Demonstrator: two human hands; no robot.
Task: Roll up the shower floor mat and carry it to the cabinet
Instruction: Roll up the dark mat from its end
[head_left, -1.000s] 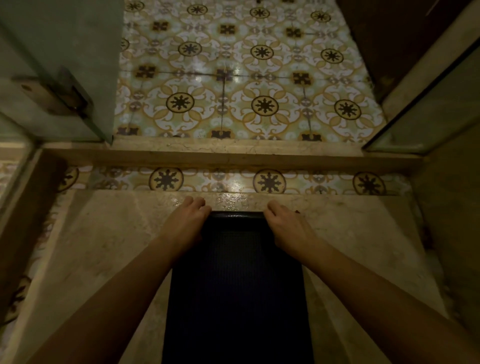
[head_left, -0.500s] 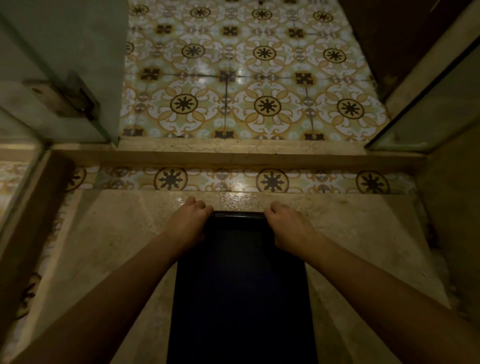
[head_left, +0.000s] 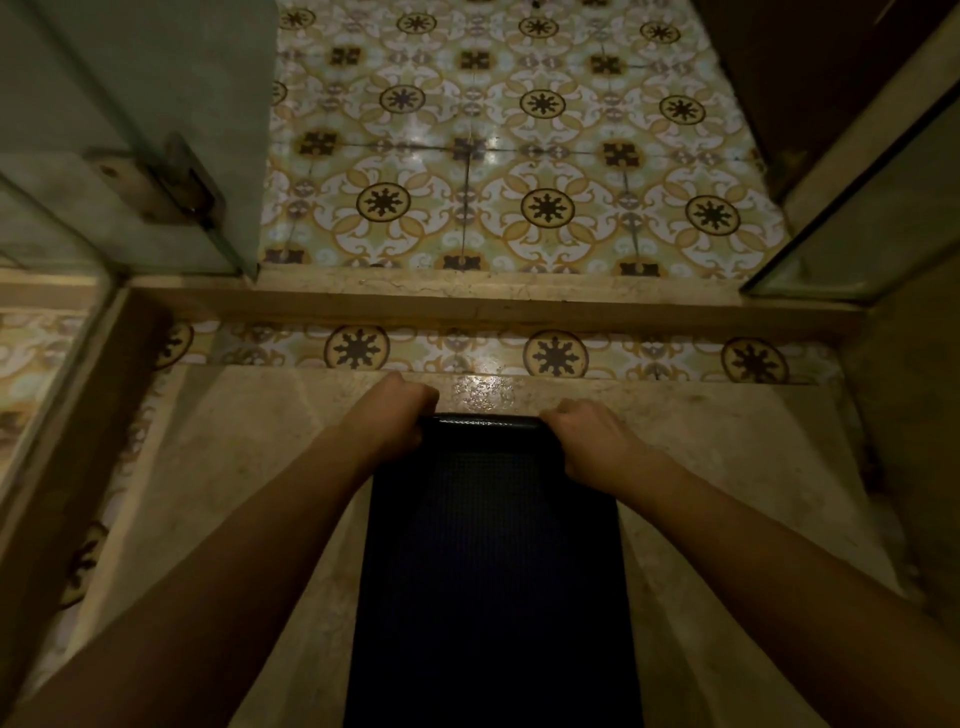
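A dark blue, finely textured shower floor mat (head_left: 491, 571) lies lengthwise on the beige stone shower floor, running from the bottom of the view up to the middle. Its far end is curled over into a thin roll (head_left: 485, 422). My left hand (head_left: 392, 413) grips the left corner of that curled end, fingers wrapped around it. My right hand (head_left: 589, 436) grips the right corner the same way. Both forearms reach in from the bottom corners. No cabinet is in view.
A raised stone threshold (head_left: 467, 306) crosses the view beyond the mat, with patterned yellow floor tiles (head_left: 519, 156) behind it. A glass shower door with a metal hinge (head_left: 166, 182) stands at the left. A glass panel (head_left: 857, 218) stands at the right.
The mat's far edge has lifted and curled over into a thin roll under my fingers. Both hands have closed tighter on its corners.
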